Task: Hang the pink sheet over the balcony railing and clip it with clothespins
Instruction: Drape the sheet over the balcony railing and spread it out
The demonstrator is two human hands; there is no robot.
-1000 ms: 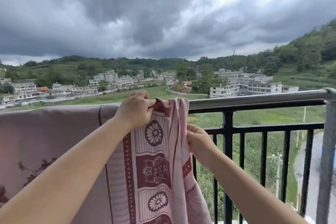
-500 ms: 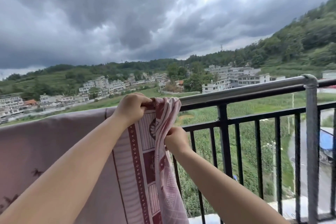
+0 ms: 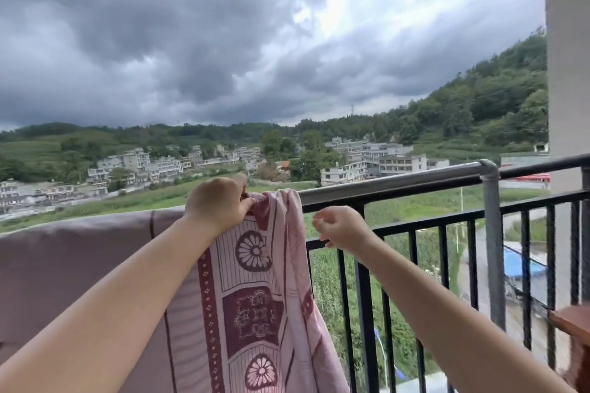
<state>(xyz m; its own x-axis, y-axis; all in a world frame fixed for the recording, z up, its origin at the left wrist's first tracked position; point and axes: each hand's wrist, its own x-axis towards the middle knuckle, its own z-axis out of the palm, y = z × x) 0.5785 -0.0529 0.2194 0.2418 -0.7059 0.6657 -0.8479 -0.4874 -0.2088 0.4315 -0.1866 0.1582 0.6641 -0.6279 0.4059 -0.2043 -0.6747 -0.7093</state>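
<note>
The pink sheet (image 3: 255, 297), patterned with dark red flowers and squares, hangs over the balcony railing (image 3: 399, 183) and covers its left part. My left hand (image 3: 218, 204) pinches the sheet's bunched top edge on the rail. My right hand (image 3: 340, 228) hovers just right of the sheet's edge, in front of the bars, fingers loosely apart and holding nothing. No clothespin is in view.
Black vertical bars run to the right, with a grey metal post (image 3: 493, 249) and a pale wall column (image 3: 566, 73) beyond. A brown wooden corner (image 3: 573, 322) juts in at the lower right. Past the railing lie fields and buildings far below.
My right hand has let go of the sheet's right edge and moved a little to the right, fingers apart. My left hand keeps its pinch on the top. The view has swung right.
</note>
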